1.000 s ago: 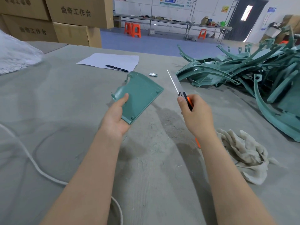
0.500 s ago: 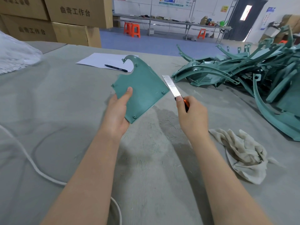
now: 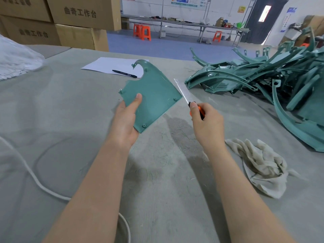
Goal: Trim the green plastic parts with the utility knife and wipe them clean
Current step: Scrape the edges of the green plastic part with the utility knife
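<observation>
Centre of frame, the left hand (image 3: pixel 125 123) has the green part (image 3: pixel 154 95) up off the table (image 3: pixel 70 111), thumb flat across its face, and what the fingers do behind it I can't see; that grip is holding the part by its lower left corner. Just right of it, the right hand (image 3: pixel 206 123) has its grip wrapped round the orange handle of the knife (image 3: pixel 184 92), thumb up near the neck, the long blade out and running up along the part's right edge. Whether steel is touching plastic I cannot tell; it is at least just beside that edge. This looks like the trimming step, with the wiping not yet begun: the rag (image 3: pixel 259 165) lies crumpled at lower right, well apart from both hands. To do it well, I'd say lay the blade at a shallow angle and shave the flash in light strokes pushed up and away, never towards the left thumb. That much exposed blade will flex, so gentle pressure and several passes beat one hard cut. The left grip sits far from the working edge, which is safe but lets the panel wobble; bracing a corner on the table might steady it. More waits in the pile (image 3: pixel 263 76) at upper right; paper (image 3: pixel 108 64) and pen (image 3: pixel 124 73) sit behind.
</observation>
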Available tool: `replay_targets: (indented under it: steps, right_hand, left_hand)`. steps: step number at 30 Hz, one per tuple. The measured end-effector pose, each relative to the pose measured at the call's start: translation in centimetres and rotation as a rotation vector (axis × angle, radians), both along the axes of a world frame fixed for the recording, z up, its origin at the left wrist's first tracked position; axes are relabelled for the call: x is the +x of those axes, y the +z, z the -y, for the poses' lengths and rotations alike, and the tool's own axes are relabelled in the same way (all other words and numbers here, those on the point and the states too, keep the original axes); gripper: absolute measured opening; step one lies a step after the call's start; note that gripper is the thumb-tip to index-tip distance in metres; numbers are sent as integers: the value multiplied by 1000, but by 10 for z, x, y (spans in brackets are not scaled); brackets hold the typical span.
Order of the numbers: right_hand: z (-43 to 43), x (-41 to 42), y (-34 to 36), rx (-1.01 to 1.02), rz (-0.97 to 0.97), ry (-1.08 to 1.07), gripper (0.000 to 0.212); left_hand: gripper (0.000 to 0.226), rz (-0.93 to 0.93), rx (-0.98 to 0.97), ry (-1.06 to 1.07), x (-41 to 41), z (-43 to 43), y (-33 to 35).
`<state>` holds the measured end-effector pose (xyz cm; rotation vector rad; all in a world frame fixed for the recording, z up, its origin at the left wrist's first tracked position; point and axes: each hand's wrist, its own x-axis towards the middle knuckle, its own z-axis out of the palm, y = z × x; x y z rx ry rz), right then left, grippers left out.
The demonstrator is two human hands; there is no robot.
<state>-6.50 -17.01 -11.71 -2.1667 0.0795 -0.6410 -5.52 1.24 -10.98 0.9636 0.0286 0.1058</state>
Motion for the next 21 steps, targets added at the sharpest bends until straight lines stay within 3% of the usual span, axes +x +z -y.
replay_targets:
  steps: [14,18,21]
  right_hand:
    - [-21,-5,-8,-202,-20,142,31]
    - [-32,-11,-10,-274,-16,240,31]
    - [-30,-11,-7,-214,21,242,28]
  left_hand:
    - [21,-10,-43,47,3,1,-2]
    - [27,-20,-145,75,7,-3,-1]
    - [23,-13,-213,69,8,-5,-1]
